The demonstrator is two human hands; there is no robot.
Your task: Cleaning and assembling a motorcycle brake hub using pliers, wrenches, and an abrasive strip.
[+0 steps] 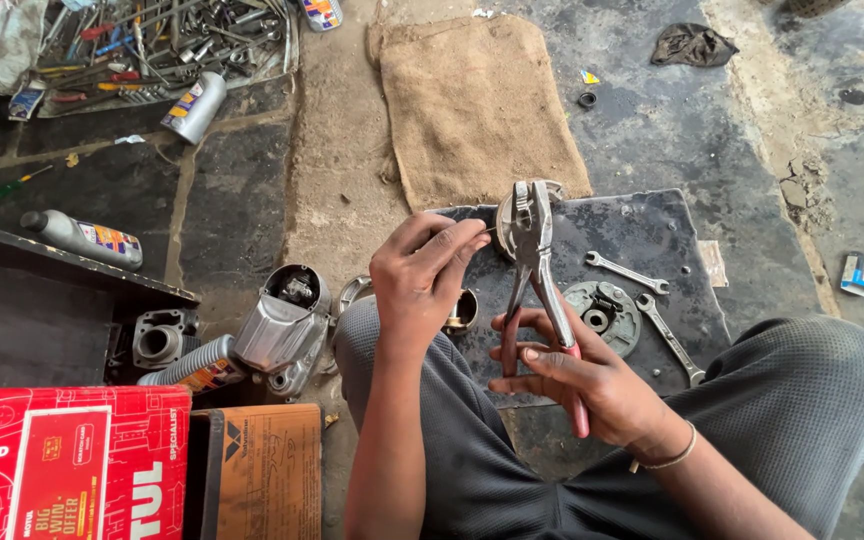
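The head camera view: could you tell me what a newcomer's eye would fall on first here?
Probably the red-handled pliers at centre, gripped by the right hand, while the left hand pinches something thin beside their jaws. Beneath lies a dark slab bearing two spanners. At far left, a bright red carton stands out.

Burlap sack (pixel 477 105) ahead lies bare; two spanners (pixel 642 295) and a round plate (pixel 602 315) crowd the dark slab (pixel 652 225); engine casing (pixel 282 330) blocks the left.

Right hand (pixel 582 385) holds pliers (pixel 537 270); left hand (pixel 422 275) pinches beside them.
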